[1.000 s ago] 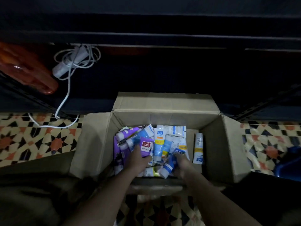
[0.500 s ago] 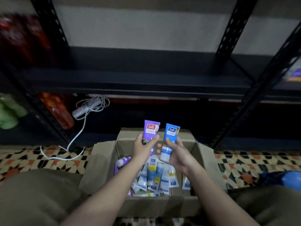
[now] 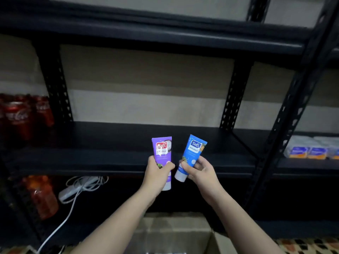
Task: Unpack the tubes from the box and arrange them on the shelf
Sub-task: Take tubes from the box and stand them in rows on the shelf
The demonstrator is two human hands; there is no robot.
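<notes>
Left hand (image 3: 157, 171) grips the purple tube (image 3: 162, 154) around its lower half, cap down. Right hand (image 3: 199, 169) pinches the blue tube (image 3: 192, 153), tilted right, cap down. Both tubes are held in front of the black shelf (image 3: 110, 143), above the box (image 3: 174, 233).

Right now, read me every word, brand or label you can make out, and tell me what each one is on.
"Safi" and "NATURALS": purple tube, gripped by the left hand.
"Safi" and "NATURALS": blue tube, gripped by the right hand.
"Coca-Cola" script, blurred: red cans on the shelf.
Smaller print on both tubes: unreadable.
Packs at right: too blurred.
</notes>
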